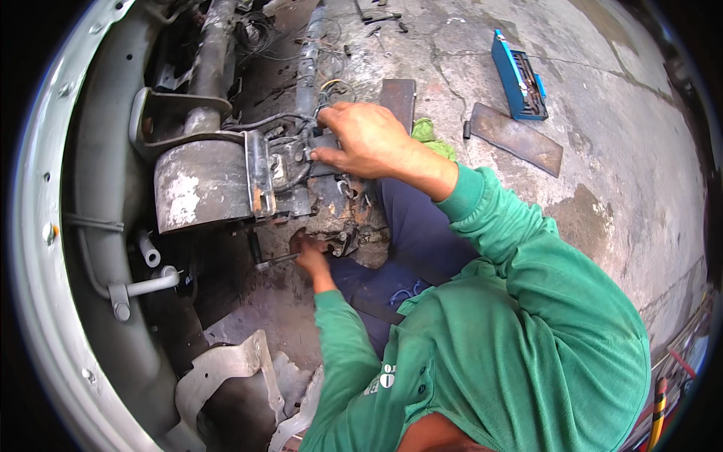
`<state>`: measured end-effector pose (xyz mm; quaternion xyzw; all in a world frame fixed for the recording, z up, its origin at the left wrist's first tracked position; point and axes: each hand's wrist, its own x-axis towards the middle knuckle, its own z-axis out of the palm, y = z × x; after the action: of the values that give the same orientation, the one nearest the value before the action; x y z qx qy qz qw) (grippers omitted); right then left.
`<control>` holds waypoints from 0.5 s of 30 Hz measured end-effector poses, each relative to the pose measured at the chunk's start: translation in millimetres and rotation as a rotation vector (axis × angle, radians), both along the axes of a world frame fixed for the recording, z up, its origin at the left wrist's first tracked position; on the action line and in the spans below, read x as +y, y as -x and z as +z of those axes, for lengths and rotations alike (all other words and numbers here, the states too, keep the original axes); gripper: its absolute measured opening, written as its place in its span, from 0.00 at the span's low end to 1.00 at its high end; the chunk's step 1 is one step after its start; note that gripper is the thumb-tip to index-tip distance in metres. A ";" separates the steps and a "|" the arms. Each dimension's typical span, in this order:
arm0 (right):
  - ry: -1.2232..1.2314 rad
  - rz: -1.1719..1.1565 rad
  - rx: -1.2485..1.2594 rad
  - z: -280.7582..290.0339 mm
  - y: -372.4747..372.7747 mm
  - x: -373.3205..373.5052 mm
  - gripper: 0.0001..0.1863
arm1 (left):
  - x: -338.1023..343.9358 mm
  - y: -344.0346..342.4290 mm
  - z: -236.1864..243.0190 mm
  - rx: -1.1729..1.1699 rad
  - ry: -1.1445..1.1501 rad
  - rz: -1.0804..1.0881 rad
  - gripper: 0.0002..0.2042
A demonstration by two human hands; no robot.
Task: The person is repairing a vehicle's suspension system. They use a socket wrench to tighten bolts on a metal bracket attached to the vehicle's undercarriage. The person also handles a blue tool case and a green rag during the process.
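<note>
My right hand (365,139) is curled over the top of a grimy metal vehicle assembly (290,177), with hoses (279,120) and cables beside it. A large scuffed grey cylinder (197,184) is fixed to its left. Lower down, my left hand (312,264) grips a slim metal bar tool (275,262) with an upright piece at its far end, just under the assembly. Some of the left fingers are in shadow. My legs (418,226) in dark blue trousers are folded close against the assembly.
A curved body panel (113,188) borders the left, with bent metal brackets (218,361) below. Behind my right hand lie green cloth (429,135) and metal plates (516,139). A blue toolbox (520,83) and scattered tools (380,19) are on the concrete floor (617,188).
</note>
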<state>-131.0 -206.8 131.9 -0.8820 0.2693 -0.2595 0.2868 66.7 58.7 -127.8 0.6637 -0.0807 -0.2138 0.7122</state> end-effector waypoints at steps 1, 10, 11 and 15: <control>0.004 0.012 0.012 4.9 -3.0 1.1 0.25 | 9.0 -29.3 -14.1 -0.253 -0.132 0.000 0.07; -0.008 -0.002 0.068 -2.1 -1.9 -10.2 0.25 | -23.2 -1.9 17.4 0.235 -0.044 0.048 0.08; -0.010 -0.008 0.078 -6.6 -2.5 -10.6 0.25 | -32.5 25.3 40.5 0.396 0.067 -0.046 0.09; 0.047 -0.005 0.076 -4.6 -7.0 -8.0 0.25 | -26.7 42.3 148.3 0.937 0.895 -0.352 0.14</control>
<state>-124.0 -214.8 127.4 -0.8970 0.2763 -0.2326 0.2549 24.5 32.0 20.5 0.1182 0.0491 -0.5381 0.8331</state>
